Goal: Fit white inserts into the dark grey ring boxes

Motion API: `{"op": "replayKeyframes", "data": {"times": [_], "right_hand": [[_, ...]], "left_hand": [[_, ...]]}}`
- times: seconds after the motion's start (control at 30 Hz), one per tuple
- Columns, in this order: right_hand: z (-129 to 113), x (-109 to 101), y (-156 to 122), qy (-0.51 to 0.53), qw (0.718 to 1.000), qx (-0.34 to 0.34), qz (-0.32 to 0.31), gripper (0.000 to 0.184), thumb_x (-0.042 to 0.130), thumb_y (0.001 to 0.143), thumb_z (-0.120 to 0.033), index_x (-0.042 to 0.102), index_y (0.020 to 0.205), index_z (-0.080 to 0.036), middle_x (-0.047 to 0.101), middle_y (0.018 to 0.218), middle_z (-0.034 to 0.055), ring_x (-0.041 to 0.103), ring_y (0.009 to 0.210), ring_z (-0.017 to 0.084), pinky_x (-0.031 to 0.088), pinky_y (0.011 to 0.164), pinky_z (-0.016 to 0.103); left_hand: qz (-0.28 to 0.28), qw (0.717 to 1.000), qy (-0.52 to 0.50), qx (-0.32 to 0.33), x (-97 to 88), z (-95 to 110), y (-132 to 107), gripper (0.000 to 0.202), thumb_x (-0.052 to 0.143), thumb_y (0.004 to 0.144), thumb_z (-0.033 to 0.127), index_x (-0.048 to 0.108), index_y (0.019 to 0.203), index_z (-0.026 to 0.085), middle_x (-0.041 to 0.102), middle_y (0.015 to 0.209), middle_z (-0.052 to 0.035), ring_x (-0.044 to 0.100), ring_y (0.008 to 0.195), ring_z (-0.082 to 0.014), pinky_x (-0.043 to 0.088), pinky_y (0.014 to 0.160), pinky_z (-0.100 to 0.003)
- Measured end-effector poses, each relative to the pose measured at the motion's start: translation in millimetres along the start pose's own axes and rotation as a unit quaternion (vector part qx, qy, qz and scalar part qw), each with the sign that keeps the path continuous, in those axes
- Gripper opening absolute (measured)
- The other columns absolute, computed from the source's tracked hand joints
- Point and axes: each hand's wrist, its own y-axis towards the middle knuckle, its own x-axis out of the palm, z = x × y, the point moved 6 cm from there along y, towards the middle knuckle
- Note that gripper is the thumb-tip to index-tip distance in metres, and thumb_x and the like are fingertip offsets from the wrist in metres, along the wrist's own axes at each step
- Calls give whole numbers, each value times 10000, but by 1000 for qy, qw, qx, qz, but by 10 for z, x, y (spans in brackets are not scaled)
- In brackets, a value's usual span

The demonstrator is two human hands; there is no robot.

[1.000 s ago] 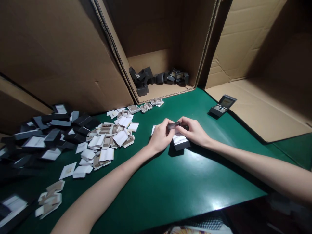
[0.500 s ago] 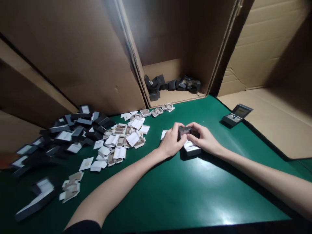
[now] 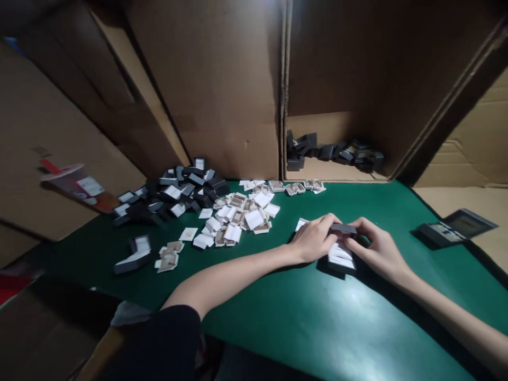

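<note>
Both hands meet over a small dark hinged box on the green table top. My left hand curls its fingers round the left end of the box's dark lid. My right hand pinches the lid's right end. A white insert shows inside the box's lower half, below the lid. A white card lies just left of my left hand.
A heap of dark boxes and a spread of white and tan inserts lie left of the hands. An open cardboard carton at the back holds several dark boxes. One open box sits at the right.
The view has swung left and tilted, so the hands and box now sit further right in it. Both hands keep their hold on the box's lid.
</note>
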Motion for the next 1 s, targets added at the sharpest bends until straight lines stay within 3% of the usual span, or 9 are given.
{"op": "replayKeyframes", "data": {"times": [0.13, 0.23, 0.4, 0.53, 0.6, 0.7, 0.77, 0.83, 1.0], "right_hand": [[-30, -7, -39, -23, 999, -29, 12, 242, 585, 809, -428, 549, 915, -213, 631, 829, 37, 594, 762, 187, 476, 659, 288], [-30, 45, -57, 16, 999, -26, -16, 415, 592, 812, -461, 495, 1138, -223, 655, 1010, 75, 628, 863, 211, 521, 726, 315], [-24, 138, -78, 3, 996, -18, -88, 350, 515, 869, -461, 520, 1139, -239, 634, 1151, 80, 630, 963, 224, 519, 821, 354], [-13, 174, -78, -11, 992, -13, -124, 329, 492, 879, -467, 557, 1108, -240, 645, 1138, 71, 624, 1001, 240, 514, 839, 368], [-12, 183, -72, -9, 991, -12, -132, 322, 487, 884, -462, 573, 1099, -238, 644, 1148, 75, 616, 1023, 248, 508, 856, 379], [-15, 181, -59, -3, 991, -10, -131, 316, 483, 888, -458, 599, 1075, -232, 649, 1144, 88, 612, 1034, 265, 504, 867, 399], [-14, 173, -50, 0, 992, -6, -126, 316, 482, 886, -467, 615, 1049, -232, 658, 1125, 92, 617, 1026, 271, 509, 863, 405], [-12, 167, -42, 1, 993, -6, -120, 316, 484, 881, -479, 629, 1022, -236, 665, 1105, 88, 622, 1019, 271, 515, 859, 402], [-1, 169, -26, -6, 993, -6, -117, 336, 498, 859, -510, 668, 967, -241, 681, 1066, 92, 643, 981, 283, 544, 823, 400]], "left_hand": [[-14, 997, 36, 65, -146, 80, 23, 179, 514, 867, 219, 565, 1039, 227, 644, 1066, -43, 607, 981, -205, 479, 778, -302], [20, 996, 44, 72, -510, 17, 167, 181, 549, 817, 130, 622, 961, 210, 671, 1027, -33, 612, 957, -194, 481, 812, -326], [170, 985, -12, -33, -1549, -310, 266, 186, 596, 755, 53, 641, 907, 151, 683, 937, -56, 640, 810, -160, 518, 704, -303], [265, 953, -43, -138, -2365, -686, 3, 216, 596, 756, 39, 640, 938, 147, 653, 795, -37, 596, 521, -98, 504, 518, -252], [336, 926, -23, -173, -2745, -885, -215, 217, 586, 753, 28, 637, 939, 128, 635, 737, -27, 569, 467, -92, 515, 504, -260], [472, 854, -1, -218, -3207, -1171, -599, 203, 560, 769, 43, 620, 954, 101, 648, 799, -53, 595, 489, -107, 556, 544, -293], [527, 821, 4, -218, -3386, -1310, -791, 226, 530, 782, 56, 610, 989, 101, 661, 889, -75, 640, 569, -127, 585, 618, -314], [555, 807, 1, -204, -3479, -1413, -904, 282, 505, 765, 38, 603, 1022, 102, 667, 973, -91, 680, 693, -153, 596, 703, -320], [541, 823, 21, -173, -3508, -1573, -909, 478, 559, 660, -3, 598, 1118, 128, 650, 1140, -110, 642, 1048, -231, 542, 914, -345]]}}
